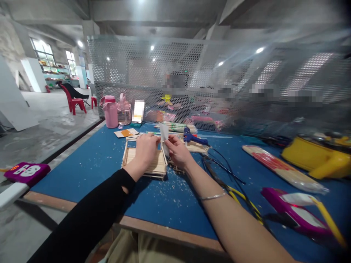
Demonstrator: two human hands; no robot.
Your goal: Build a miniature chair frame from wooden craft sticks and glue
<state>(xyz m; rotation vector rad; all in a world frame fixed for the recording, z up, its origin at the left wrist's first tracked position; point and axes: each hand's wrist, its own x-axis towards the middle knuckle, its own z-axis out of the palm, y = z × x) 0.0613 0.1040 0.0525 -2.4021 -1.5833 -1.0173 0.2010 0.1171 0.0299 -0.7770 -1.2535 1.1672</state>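
A small tray-like frame of pale wooden sticks (156,165) lies on the blue tabletop, with a slatted floor and low stick rails. My left hand (146,148) reaches over it, its fingers curled closed at the back right corner; the hand covers much of the back rail. Between the thumb and fingers of my right hand (177,149) is a thin whitish strip (164,132), held upright against that same corner. Whether it is paper or plastic I cannot make out. Behind my right hand rests a blue glue gun (192,137).
Bundled sticks (178,127) lie at the back by a perforated metal screen (131,65). On the left stand a pink thermos (110,113) and a clear jug (124,114). A bagged stick pack (282,168), a purple power strip (293,212), cables and a yellow container (315,155) occupy the right.
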